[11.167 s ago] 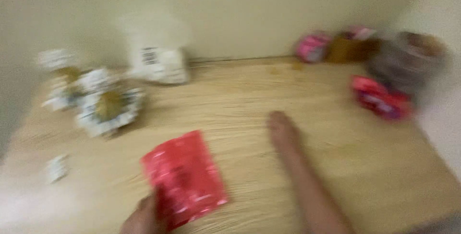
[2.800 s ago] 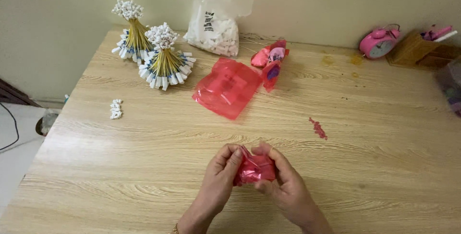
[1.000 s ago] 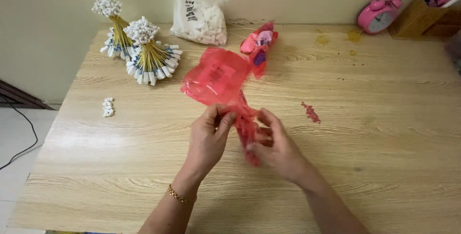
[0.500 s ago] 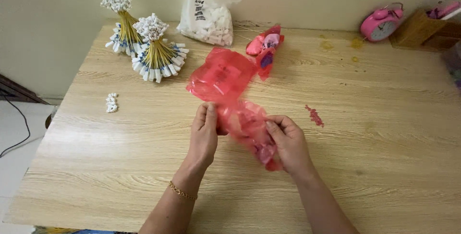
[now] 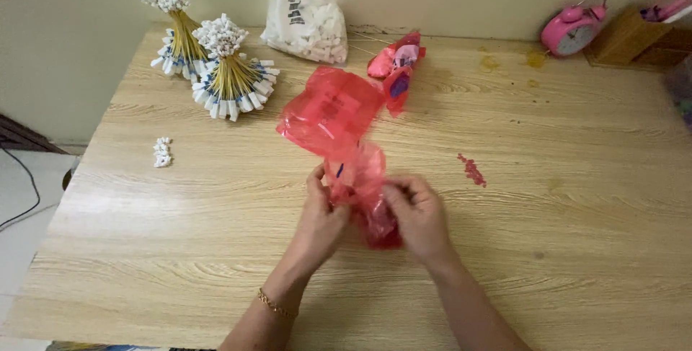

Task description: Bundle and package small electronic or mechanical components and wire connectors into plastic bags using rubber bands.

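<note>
A crumpled red see-through plastic bag is pinched between both hands just above the wooden table. My left hand grips its left edge and my right hand grips its right side. Just beyond them a second flat red plastic bag lies on the table, touching the held one.
Two bundles of sticks tipped with white stand at the back left. A clear bag of white pieces leans on the wall. Red and pink wrappers, a red scrap, a small white piece, a pink alarm clock and a wooden holder.
Both hands have drawn together again on the red bag, bunching it after spreading it half a second ago. Earlier the bag was balled small between the fingers.
</note>
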